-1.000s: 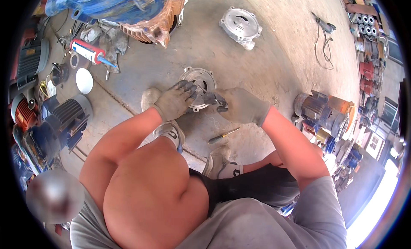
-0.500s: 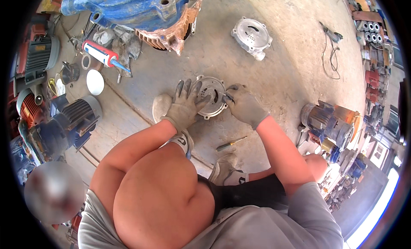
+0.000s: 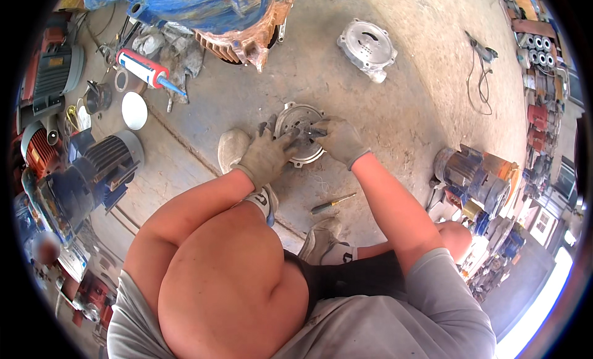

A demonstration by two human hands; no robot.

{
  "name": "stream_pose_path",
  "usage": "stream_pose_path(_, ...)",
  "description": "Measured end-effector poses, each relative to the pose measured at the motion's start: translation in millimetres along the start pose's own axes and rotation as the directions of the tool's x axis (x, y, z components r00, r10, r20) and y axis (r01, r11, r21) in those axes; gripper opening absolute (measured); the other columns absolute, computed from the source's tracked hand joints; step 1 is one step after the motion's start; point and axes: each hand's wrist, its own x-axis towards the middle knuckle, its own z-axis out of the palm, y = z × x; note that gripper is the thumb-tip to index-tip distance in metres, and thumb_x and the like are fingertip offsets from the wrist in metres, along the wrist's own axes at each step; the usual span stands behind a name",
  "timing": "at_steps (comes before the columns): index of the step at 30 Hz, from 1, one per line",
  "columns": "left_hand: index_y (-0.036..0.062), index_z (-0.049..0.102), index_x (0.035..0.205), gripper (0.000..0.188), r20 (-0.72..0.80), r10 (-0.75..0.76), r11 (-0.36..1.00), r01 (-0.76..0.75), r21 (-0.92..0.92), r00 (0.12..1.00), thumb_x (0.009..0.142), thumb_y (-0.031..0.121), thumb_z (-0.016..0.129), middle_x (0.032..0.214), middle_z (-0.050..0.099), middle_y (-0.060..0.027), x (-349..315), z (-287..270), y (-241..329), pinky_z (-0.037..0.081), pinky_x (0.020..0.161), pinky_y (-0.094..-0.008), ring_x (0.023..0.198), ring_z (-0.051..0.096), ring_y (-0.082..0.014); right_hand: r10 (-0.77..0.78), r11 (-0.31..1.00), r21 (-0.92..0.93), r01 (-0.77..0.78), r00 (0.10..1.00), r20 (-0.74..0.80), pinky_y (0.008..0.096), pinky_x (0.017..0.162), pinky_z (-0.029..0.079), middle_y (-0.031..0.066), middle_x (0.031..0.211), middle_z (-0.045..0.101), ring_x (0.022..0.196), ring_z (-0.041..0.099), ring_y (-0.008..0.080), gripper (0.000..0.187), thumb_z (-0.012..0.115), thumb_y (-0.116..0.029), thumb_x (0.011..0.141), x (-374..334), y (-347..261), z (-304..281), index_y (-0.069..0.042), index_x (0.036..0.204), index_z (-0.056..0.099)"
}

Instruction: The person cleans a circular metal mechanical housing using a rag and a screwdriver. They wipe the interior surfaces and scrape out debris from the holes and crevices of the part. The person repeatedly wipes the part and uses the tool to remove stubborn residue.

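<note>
A round grey metal cover plate [image 3: 290, 117] with slots, small holes and rim lugs lies on the floor before me. My left hand [image 3: 267, 154], in a grey work glove, rests on its left side with fingers outstretched and holds nothing. Over the plate's right half is my gloved right hand [image 3: 341, 141]. Its fingertips are drawn together near the plate's middle, and whatever they pinch is too small to make out. A screwdriver [image 3: 333, 203] lies just nearer to me, by my shoe. Farther off to the right sits a similar round cover [image 3: 367, 45].
A large blue pump housing [image 3: 185, 10] stands at the far left, with a red-and-white sealant tube [image 3: 143, 69] and grey rags [image 3: 179, 56] beside it. Electric motors line the left, including a dark blue one [image 3: 92, 174]. More motors [image 3: 469, 174] and a corded tool [image 3: 482, 50] are on the right.
My right hand has moved left from the plate's right rim to over its middle, fingertips together. My left hand stays on the plate's left side.
</note>
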Motion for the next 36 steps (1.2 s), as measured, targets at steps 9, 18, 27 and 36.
stream_pose_path(9,0.0204,0.066,0.152,0.055,-0.169,0.193,0.962,-0.152,0.229,0.966,0.098,0.03,0.071,0.16,0.06,-0.0036,6.2,32.6,-18.8,0.049,0.108,-0.0479,0.128,0.065,-0.0258,-0.212,0.864,-0.386,0.323,0.929,0.302,0.0492,0.103,0.057,0.0138,0.12,0.079,0.113,0.074,0.0359,0.035,0.071,-0.016,0.089,35.2,-18.8,-33.2,-0.017,0.122,0.085)
stream_pose_path(18,0.0148,0.069,0.148,0.046,0.045,0.129,0.989,-0.131,0.064,0.991,0.104,0.022,0.058,0.152,0.067,-0.0053,0.9,0.4,-11.1,0.05,0.112,-0.0489,0.123,0.072,-0.0281,-0.029,0.994,-0.097,0.047,0.983,0.182,0.0504,0.098,0.06,0.0181,0.12,0.08,0.111,0.076,0.0382,0.04,0.075,-0.022,0.09,20.0,-21.7,-18.4,-0.019,0.129,0.082)
stream_pose_path(27,0.0231,0.064,0.156,0.057,0.084,0.094,0.996,-0.093,-0.014,0.992,0.1,0.035,0.067,0.16,0.063,-0.0015,11.3,5.2,-19.9,0.055,0.108,-0.0402,0.123,0.071,-0.0311,-0.06,0.994,-0.078,0.073,0.985,0.163,0.0486,0.094,0.059,0.0218,0.114,0.079,0.104,0.075,0.0408,0.033,0.076,-0.028,0.098,17.1,13.8,-15.7,-0.006,0.122,0.08)
stream_pose_path(36,0.02,0.074,0.143,0.046,0.108,0.109,0.994,-0.107,-0.02,0.988,0.099,0.03,0.067,0.156,0.067,-0.0036,10.3,9.0,-21.3,0.06,0.099,-0.0409,0.114,0.076,-0.0299,0.364,0.788,0.565,-0.244,0.925,-0.108,0.0444,0.094,0.059,0.0229,0.114,0.08,0.105,0.077,0.0315,0.034,0.076,-0.025,0.102,-18.5,-0.5,53.2,0.003,0.12,0.078)
